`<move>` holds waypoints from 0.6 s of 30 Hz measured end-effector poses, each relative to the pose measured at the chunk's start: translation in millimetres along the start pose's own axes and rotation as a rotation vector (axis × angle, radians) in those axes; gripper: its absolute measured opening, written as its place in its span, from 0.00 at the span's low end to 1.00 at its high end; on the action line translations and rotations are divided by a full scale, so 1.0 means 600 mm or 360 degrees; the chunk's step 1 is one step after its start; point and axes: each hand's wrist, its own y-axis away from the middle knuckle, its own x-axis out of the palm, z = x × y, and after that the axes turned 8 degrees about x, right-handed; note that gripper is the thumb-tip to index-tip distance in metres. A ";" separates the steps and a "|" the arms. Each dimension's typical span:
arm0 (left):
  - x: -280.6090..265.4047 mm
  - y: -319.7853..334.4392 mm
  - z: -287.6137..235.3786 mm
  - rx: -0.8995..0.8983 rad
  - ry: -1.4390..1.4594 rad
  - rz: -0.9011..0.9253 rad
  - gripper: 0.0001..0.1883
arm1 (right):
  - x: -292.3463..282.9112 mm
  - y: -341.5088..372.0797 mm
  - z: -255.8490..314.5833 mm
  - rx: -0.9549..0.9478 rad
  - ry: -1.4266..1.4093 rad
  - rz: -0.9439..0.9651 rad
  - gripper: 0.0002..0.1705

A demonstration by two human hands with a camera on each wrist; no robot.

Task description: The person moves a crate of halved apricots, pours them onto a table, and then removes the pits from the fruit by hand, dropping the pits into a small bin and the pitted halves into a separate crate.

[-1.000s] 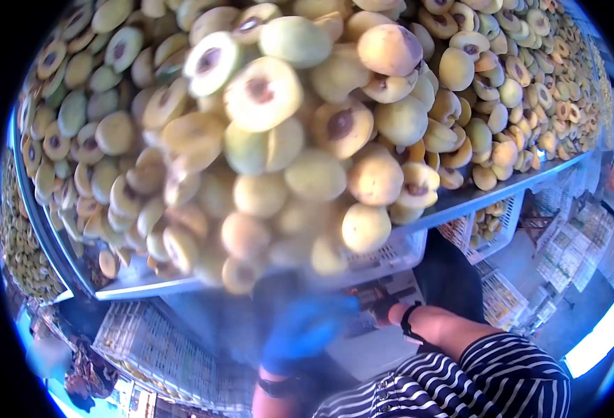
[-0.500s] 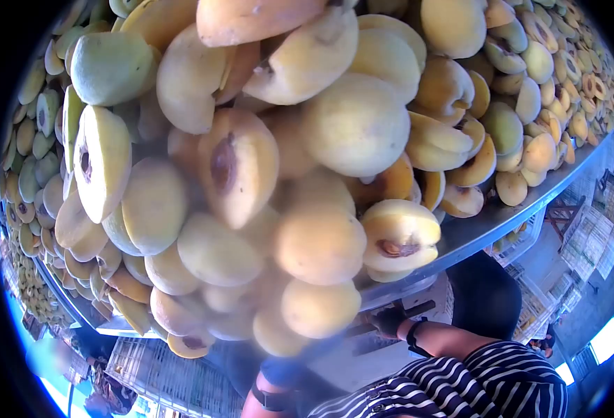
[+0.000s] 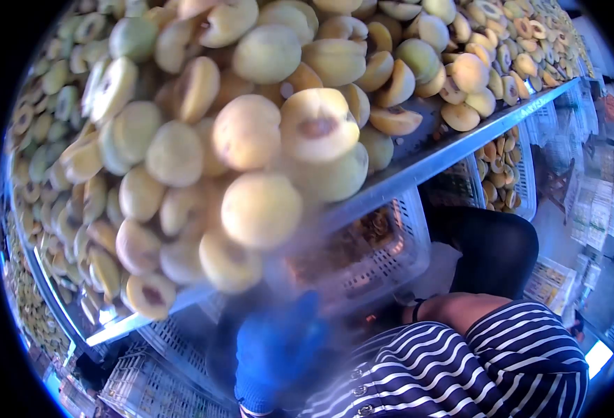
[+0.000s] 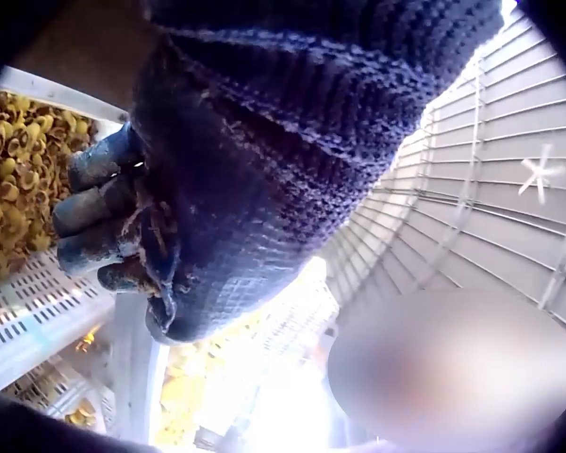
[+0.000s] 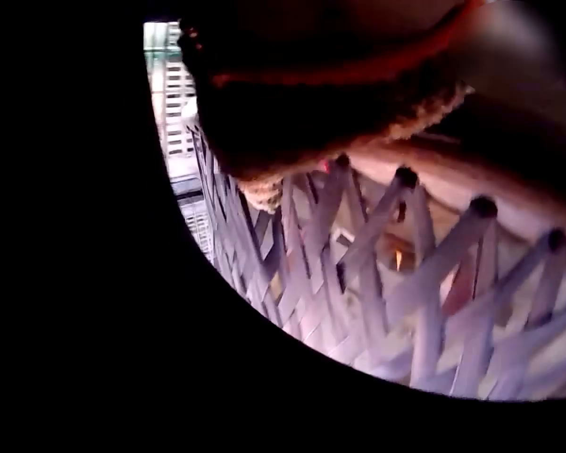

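My left hand [image 3: 279, 348], in a blue glove, is below the metal edge of the heaped table, blurred in the head view. In the left wrist view its fingers [image 4: 94, 208] bend loosely, with nothing showing between them. Halved apricots [image 3: 258, 209], yellow to green with some pits in, pile high in front of it. My right hand [image 5: 302, 113] is a dark gloved shape over a woven lattice basket [image 5: 434, 283] in the right wrist view; I cannot tell what it holds. My striped top and the table's underside area hide most of it in the head view.
The metal table rim [image 3: 418, 171] runs diagonally below the fruit. Under it stands a white perforated crate [image 3: 411, 237] with brownish pieces inside. Another crate [image 3: 526, 174] of halves is to the right. Stacked white crates [image 3: 160, 380] stand at lower left.
The head view has drawn back from the fruit, which filled more of it half a second ago. My left hand, then mostly hidden behind fruit, shows again; the crate beneath the rim is more visible.
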 end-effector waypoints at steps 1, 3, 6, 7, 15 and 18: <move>0.012 0.017 -0.001 0.0106 -0.0025 -0.0083 0.15 | 0.000 -0.013 -0.008 -0.0019 0.0072 0.0003 0.18; 0.028 0.046 -0.031 0.0194 -0.0113 -0.0214 0.14 | -0.003 -0.041 -0.020 -0.0039 0.0234 -0.0003 0.18; 0.067 0.103 -0.073 0.0388 -0.0153 -0.0489 0.14 | -0.005 -0.059 -0.016 -0.0073 0.0449 -0.0047 0.17; 0.085 0.124 -0.083 0.0360 -0.0013 -0.0541 0.15 | -0.008 -0.056 -0.007 -0.0079 0.0509 -0.0024 0.17; 0.063 0.324 -0.139 0.0164 -0.0025 -0.1070 0.11 | -0.047 0.019 0.090 -0.0334 0.0855 -0.0015 0.16; -0.008 0.403 -0.160 0.0257 0.0012 -0.1155 0.11 | -0.105 0.063 0.127 -0.0508 0.0983 -0.0129 0.16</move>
